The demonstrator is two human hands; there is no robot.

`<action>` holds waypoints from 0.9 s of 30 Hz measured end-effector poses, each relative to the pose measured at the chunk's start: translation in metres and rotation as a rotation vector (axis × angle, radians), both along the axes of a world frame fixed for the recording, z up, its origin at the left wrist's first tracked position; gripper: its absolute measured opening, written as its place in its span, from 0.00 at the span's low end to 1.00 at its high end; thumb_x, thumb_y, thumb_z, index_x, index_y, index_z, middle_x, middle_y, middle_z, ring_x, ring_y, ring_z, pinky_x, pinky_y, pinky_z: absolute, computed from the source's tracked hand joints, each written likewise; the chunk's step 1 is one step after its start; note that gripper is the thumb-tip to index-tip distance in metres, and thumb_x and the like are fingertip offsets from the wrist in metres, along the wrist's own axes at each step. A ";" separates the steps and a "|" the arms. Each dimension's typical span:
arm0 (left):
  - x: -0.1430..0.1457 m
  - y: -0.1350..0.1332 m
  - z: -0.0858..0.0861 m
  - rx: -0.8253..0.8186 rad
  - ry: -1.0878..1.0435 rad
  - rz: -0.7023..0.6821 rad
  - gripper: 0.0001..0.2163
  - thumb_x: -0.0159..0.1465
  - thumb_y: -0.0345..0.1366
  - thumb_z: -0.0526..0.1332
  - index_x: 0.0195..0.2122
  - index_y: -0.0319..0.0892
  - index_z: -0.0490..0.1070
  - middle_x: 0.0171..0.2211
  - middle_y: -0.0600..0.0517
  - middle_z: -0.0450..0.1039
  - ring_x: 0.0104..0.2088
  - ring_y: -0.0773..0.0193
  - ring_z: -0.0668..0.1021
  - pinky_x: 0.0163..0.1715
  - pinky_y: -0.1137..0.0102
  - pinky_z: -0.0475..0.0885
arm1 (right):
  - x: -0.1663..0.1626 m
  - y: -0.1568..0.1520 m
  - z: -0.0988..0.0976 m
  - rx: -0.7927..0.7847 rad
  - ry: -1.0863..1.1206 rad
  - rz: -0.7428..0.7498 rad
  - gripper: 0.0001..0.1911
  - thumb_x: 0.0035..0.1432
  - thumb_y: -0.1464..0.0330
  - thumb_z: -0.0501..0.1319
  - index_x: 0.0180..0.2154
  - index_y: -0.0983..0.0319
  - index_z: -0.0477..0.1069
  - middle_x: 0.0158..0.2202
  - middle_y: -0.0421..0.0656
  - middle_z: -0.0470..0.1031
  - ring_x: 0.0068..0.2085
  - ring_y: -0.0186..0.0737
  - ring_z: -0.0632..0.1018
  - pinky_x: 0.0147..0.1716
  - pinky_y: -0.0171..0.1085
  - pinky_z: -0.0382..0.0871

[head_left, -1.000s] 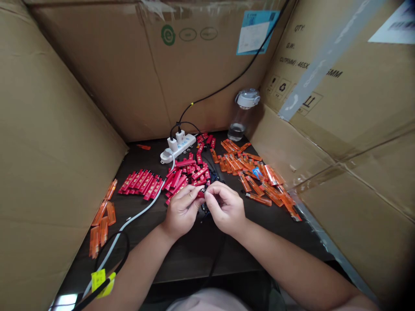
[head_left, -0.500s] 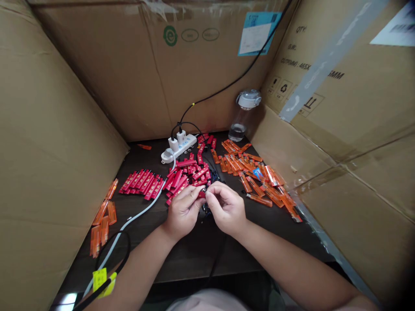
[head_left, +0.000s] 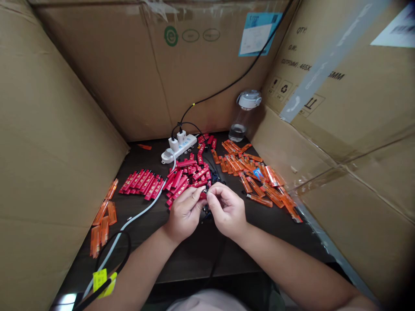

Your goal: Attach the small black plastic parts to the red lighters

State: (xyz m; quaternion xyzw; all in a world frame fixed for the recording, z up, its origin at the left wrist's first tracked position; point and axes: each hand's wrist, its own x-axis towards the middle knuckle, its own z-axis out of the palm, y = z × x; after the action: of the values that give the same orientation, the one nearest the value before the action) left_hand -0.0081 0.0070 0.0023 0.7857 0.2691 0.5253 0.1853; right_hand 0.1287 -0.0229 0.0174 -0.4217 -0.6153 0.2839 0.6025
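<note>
Close in front of me, my left hand [head_left: 184,214] is closed around a red lighter [head_left: 203,195], most of which its fingers cover. My right hand [head_left: 228,211] pinches at the lighter's top end, by a small metallic part; what exactly lies between its fingertips is hidden. Just beyond both hands is a loose heap of red lighters [head_left: 177,179] with gold lettering. A neat slanted row of red lighters [head_left: 142,183] lies to the left. Small dark parts [head_left: 214,175] are scattered behind my right hand.
Orange lighters [head_left: 256,185] spread along the right, and several orange lighters [head_left: 103,226] lie at the left edge. A white power strip [head_left: 180,147] and a water bottle [head_left: 243,116] stand at the back. A pale cable [head_left: 129,222] crosses the dark table [head_left: 191,259]. Cardboard walls [head_left: 106,77] enclose it.
Both hands have shifted very slightly, still together at the red lighter. The lighters on the table lie as before.
</note>
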 end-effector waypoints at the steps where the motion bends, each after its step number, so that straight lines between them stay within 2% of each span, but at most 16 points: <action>1: 0.000 0.000 0.000 -0.001 0.000 -0.003 0.13 0.62 0.24 0.59 0.47 0.39 0.73 0.36 0.47 0.75 0.36 0.67 0.78 0.35 0.74 0.75 | 0.000 0.000 0.000 -0.013 0.008 0.006 0.07 0.60 0.73 0.56 0.29 0.62 0.66 0.28 0.40 0.65 0.29 0.33 0.68 0.28 0.34 0.63; 14: -0.002 0.000 0.002 0.014 0.025 0.006 0.13 0.63 0.26 0.58 0.49 0.40 0.73 0.35 0.47 0.76 0.34 0.66 0.78 0.33 0.74 0.76 | 0.002 0.002 0.005 -0.127 0.052 0.050 0.10 0.60 0.69 0.57 0.27 0.62 0.67 0.27 0.41 0.67 0.28 0.33 0.69 0.26 0.33 0.65; 27: -0.002 0.001 0.000 0.009 0.016 -0.020 0.14 0.62 0.24 0.58 0.48 0.40 0.72 0.34 0.48 0.74 0.34 0.68 0.77 0.33 0.75 0.74 | 0.003 0.004 0.005 -0.153 0.100 0.101 0.10 0.59 0.67 0.59 0.26 0.63 0.67 0.26 0.40 0.66 0.26 0.32 0.69 0.24 0.32 0.65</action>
State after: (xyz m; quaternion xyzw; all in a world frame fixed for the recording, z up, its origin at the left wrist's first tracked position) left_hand -0.0104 0.0078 0.0021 0.7934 0.2603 0.5182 0.1850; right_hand 0.1318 -0.0185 0.0221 -0.4202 -0.5813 0.3808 0.5835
